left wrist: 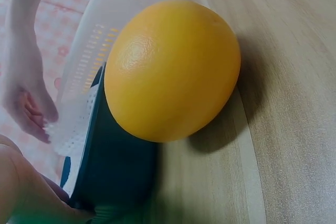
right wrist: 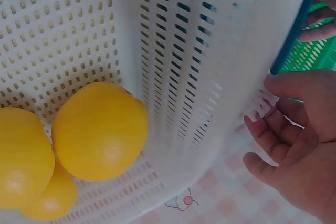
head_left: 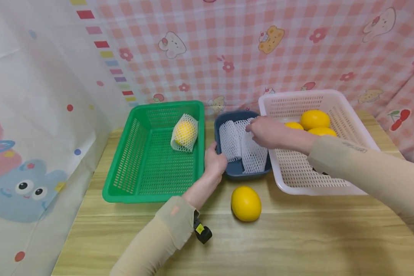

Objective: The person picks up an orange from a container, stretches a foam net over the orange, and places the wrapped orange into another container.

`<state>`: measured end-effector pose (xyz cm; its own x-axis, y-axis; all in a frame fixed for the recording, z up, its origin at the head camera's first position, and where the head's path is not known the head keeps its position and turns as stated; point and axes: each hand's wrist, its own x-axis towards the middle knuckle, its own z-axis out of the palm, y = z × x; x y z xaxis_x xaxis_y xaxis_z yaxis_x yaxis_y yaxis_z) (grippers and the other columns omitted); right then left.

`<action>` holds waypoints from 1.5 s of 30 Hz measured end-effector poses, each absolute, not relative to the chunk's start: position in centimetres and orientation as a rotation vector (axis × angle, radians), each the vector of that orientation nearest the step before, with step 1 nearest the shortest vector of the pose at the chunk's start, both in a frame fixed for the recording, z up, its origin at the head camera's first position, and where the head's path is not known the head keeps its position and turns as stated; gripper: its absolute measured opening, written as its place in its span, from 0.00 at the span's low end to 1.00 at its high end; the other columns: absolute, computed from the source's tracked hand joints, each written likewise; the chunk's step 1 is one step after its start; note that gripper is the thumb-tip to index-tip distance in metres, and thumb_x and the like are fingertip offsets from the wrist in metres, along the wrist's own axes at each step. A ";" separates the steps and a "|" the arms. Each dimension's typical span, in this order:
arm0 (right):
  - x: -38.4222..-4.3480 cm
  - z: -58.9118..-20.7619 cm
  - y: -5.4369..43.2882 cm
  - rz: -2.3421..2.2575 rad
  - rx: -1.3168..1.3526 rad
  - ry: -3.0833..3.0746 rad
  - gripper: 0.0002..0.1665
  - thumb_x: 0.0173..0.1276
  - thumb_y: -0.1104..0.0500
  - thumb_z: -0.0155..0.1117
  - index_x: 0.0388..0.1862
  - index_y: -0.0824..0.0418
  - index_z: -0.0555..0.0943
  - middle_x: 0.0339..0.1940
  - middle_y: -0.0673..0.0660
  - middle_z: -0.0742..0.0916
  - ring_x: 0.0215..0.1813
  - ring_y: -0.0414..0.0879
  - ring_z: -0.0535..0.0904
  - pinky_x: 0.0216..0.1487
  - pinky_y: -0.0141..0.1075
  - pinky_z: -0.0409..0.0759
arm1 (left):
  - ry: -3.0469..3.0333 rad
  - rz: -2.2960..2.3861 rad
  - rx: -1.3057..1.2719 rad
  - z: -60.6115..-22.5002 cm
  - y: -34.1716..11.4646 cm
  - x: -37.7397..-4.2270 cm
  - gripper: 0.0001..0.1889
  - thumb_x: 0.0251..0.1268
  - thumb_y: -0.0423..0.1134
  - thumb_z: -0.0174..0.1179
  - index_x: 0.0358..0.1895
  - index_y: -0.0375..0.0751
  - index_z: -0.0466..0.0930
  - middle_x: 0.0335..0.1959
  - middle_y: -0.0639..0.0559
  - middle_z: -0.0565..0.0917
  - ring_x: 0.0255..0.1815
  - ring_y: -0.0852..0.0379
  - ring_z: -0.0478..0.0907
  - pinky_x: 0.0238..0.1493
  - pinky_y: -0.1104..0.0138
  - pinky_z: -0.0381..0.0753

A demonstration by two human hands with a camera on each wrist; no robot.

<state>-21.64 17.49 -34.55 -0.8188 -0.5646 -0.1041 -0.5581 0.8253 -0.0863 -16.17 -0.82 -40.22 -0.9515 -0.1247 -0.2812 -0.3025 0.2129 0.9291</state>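
Between two larger baskets stands a small dark blue basket [head_left: 247, 176] holding white foam net sleeves [head_left: 229, 140]. My left hand [head_left: 215, 161] grips its left side, with the thumb at the rim. At the back of this basket my right hand [head_left: 266, 132] pinches the end of one foam net sleeve [head_left: 255, 155] between thumb and fingers, as the right wrist view also shows. The sleeve's lower part still lies in the basket. In front, on the table, sits a bare yellow-orange citrus fruit [head_left: 246, 204], large in the left wrist view and untouched by either hand.
On the left, a green basket [head_left: 151, 197] contains one netted yellow fruit [head_left: 184, 133]. The white basket [head_left: 279, 180] on the right, under my right forearm, carries several bare fruits [right wrist: 100, 132]. A checked cloth [head_left: 207, 50] hangs behind the wooden table [head_left: 296, 237].
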 end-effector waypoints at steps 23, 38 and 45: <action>-14.6 -30.4 20.2 -0.575 -0.849 3.107 0.20 0.70 0.64 0.71 0.61 0.64 0.85 0.49 0.61 0.91 0.48 0.53 0.87 0.49 0.46 0.90 | 2.535 1.751 -0.014 -39.0 -1.6 -14.2 0.35 0.69 0.23 0.44 0.81 0.37 0.62 0.84 0.39 0.62 0.85 0.42 0.60 0.87 0.49 0.59; -8.9 -31.9 21.2 -1.233 -0.734 3.149 0.20 0.70 0.65 0.73 0.60 0.60 0.87 0.48 0.56 0.92 0.45 0.44 0.86 0.49 0.13 0.77 | 2.215 1.937 0.551 -37.2 -4.9 -11.9 0.23 0.81 0.28 0.46 0.74 0.34 0.72 0.73 0.36 0.78 0.69 0.37 0.81 0.68 0.55 0.85; -6.6 -32.7 20.5 -1.673 -0.542 2.929 0.15 0.72 0.67 0.69 0.57 0.64 0.87 0.54 0.60 0.92 0.46 0.29 0.85 0.51 0.17 0.83 | 1.917 2.034 0.539 -37.7 -5.4 -10.4 0.24 0.82 0.31 0.45 0.77 0.33 0.67 0.75 0.32 0.75 0.64 0.57 0.82 0.60 0.75 0.83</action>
